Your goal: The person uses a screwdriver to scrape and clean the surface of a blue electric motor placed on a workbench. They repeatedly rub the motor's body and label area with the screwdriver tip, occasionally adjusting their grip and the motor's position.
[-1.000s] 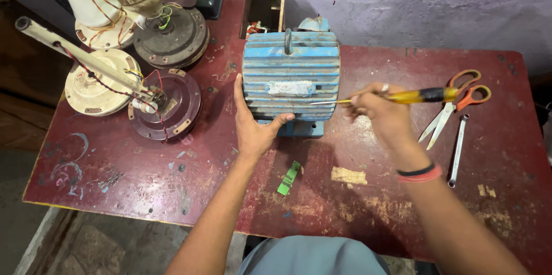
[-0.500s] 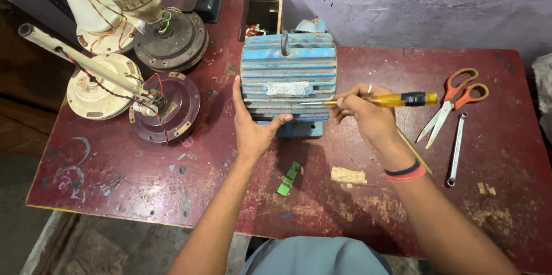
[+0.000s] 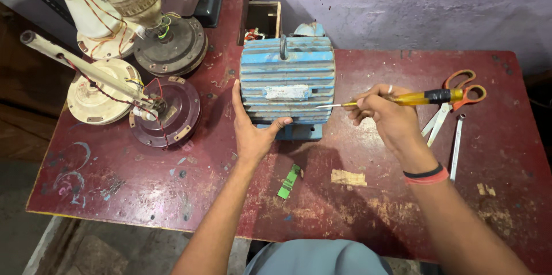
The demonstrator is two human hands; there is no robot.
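Repair workshop: dismantled fan motors (image 3: 164,111), scissors (image 3: 454,99)

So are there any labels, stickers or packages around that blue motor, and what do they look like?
Nameplate: on the blue motor's ribbed top, between the left hand and the screwdriver tip; a small worn whitish rectangle.
Green slip: flat on the red table, in front of the motor; narrow green strip.
Tan patch: on the table beside the slip; torn rectangle.
No screens or signs.

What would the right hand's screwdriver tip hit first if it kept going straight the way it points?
The right hand aims the yellow-handled screwdriver leftward; its tip would probably first meet the blue ribbed motor, near its pale plate, though depth is unclear.
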